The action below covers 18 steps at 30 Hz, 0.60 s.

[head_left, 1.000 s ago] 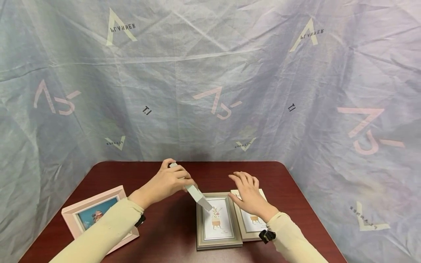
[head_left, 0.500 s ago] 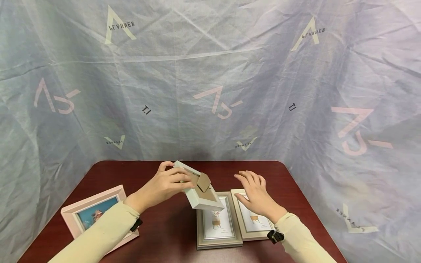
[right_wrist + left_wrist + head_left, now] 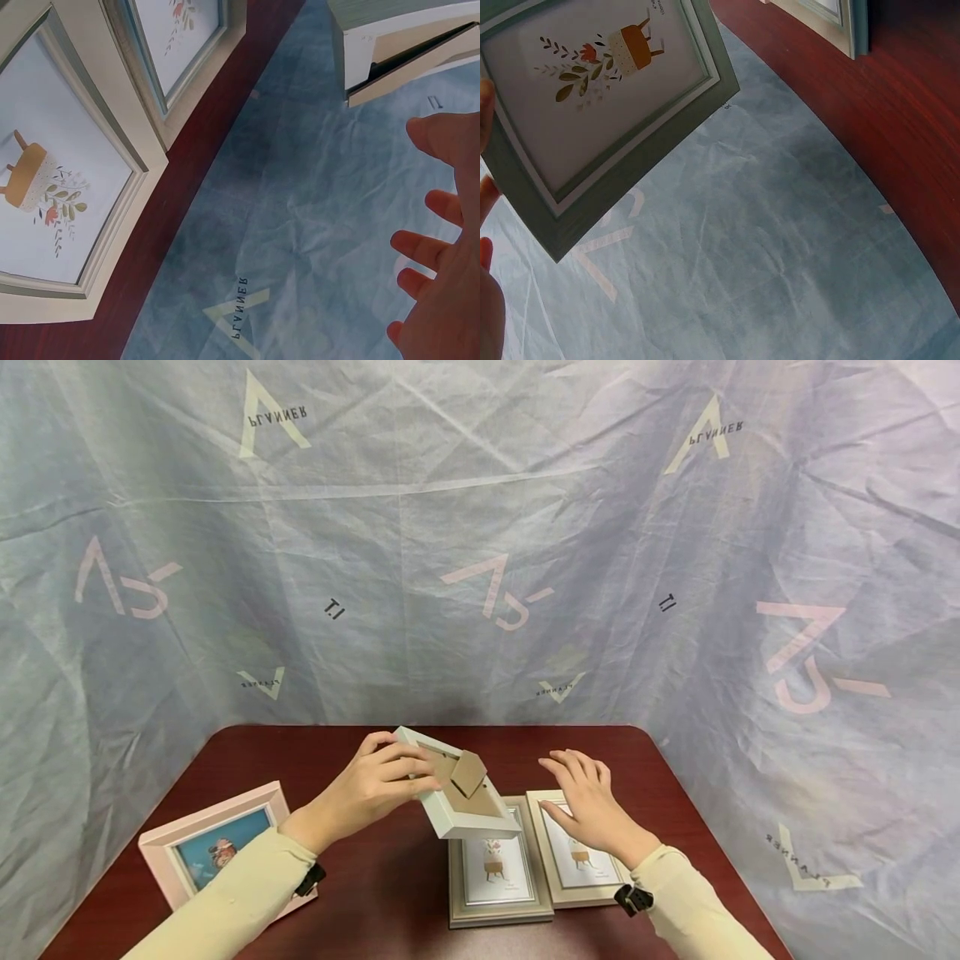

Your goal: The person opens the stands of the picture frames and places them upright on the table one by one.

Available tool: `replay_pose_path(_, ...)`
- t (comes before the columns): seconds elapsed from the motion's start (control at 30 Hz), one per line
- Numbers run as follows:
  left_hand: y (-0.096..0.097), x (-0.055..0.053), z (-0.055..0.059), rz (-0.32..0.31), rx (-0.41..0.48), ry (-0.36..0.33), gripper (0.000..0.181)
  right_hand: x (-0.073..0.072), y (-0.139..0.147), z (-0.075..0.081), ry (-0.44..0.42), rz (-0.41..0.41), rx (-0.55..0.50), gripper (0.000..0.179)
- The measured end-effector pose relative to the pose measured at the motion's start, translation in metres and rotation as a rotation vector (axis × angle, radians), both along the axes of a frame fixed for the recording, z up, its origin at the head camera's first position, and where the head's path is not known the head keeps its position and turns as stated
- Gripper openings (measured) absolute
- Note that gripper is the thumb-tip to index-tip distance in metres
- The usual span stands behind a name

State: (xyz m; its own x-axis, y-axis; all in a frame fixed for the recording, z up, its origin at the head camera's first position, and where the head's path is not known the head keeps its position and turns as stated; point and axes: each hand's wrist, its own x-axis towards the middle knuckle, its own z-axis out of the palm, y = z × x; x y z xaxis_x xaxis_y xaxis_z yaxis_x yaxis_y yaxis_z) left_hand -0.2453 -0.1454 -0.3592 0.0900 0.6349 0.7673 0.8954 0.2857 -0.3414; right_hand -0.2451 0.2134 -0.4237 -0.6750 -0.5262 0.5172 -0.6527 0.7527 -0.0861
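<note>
My left hand [image 3: 378, 781] grips one end of a pale green-white picture frame [image 3: 442, 814], raised and tilted above the table. Its brown back and fold-out stand [image 3: 468, 774] face me in the head view. The left wrist view shows its front, a plant print [image 3: 592, 82] behind a green-grey border. My right hand [image 3: 592, 806] hovers with fingers spread and holds nothing. Below it lies a cream picture frame [image 3: 557, 893], print upward. Beside that lies a grey-beige picture frame [image 3: 457, 893], partly covered in view by the raised one.
A pink picture frame [image 3: 161, 864] with a blue picture stands at the left of the dark red table [image 3: 360, 893], partly behind my left sleeve. Grey printed cloth [image 3: 420, 527] hangs behind the table and along its sides.
My left hand has turned the held picture frame from edge-on so its back and stand show. My right hand has shifted slightly right. The other picture frames have stayed put.
</note>
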Motion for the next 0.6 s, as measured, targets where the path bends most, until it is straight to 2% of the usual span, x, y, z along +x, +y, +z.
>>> replay_pose_path(0.27,0.001,0.002,0.000,-0.070,0.001,-0.033,0.026,-0.007,-0.005,0.001,-0.019,0.027,0.026,0.058)
replay_pose_path(0.6,0.003,0.003,-0.003,-0.078,0.001,-0.014,0.025,-0.021,-0.024,0.012,-0.082,0.077,0.139,0.056)
